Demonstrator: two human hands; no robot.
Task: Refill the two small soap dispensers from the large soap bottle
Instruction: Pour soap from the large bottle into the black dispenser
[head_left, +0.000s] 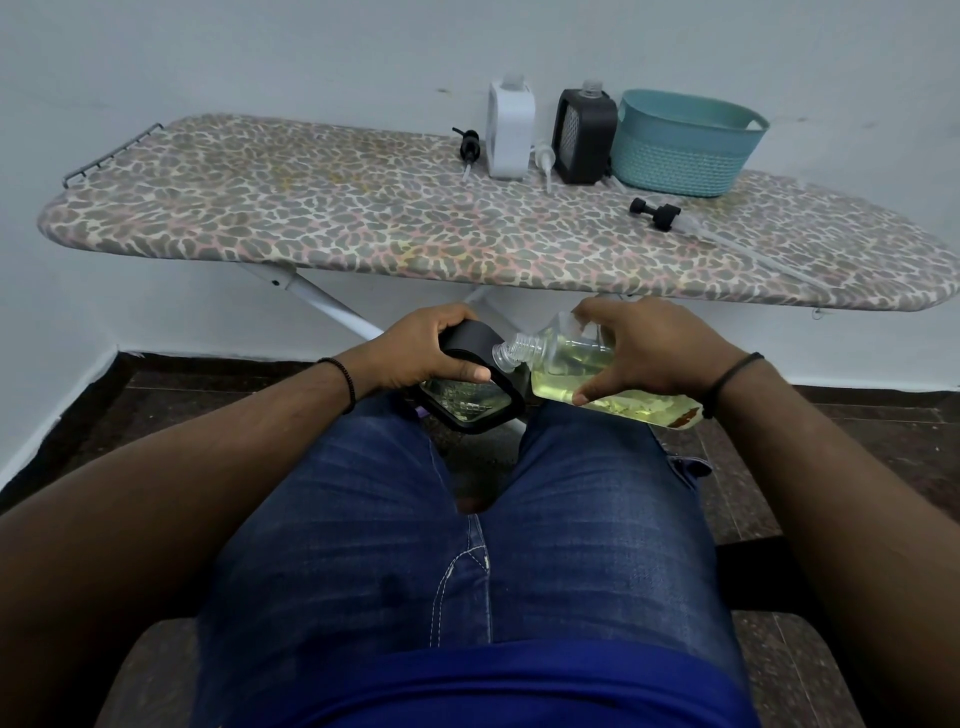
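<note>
Above my knees, my left hand (423, 349) grips a black-framed soap dispenser (475, 397), which holds some yellowish liquid. My right hand (641, 345) holds the large clear soap bottle (582, 376) tipped on its side, its open neck touching the dispenser's top. Yellow-green soap fills the lower half of the bottle. A white dispenser (510, 132) and a second black dispenser (583, 136) stand uncapped at the back of the ironing board (311, 218).
Three pump heads lie on the board: a black one (469, 145), a white one (544, 158) and a large black one (655, 212) with a long tube. A teal basket (684, 143) stands at the back right. The board's white legs are just beyond my knees.
</note>
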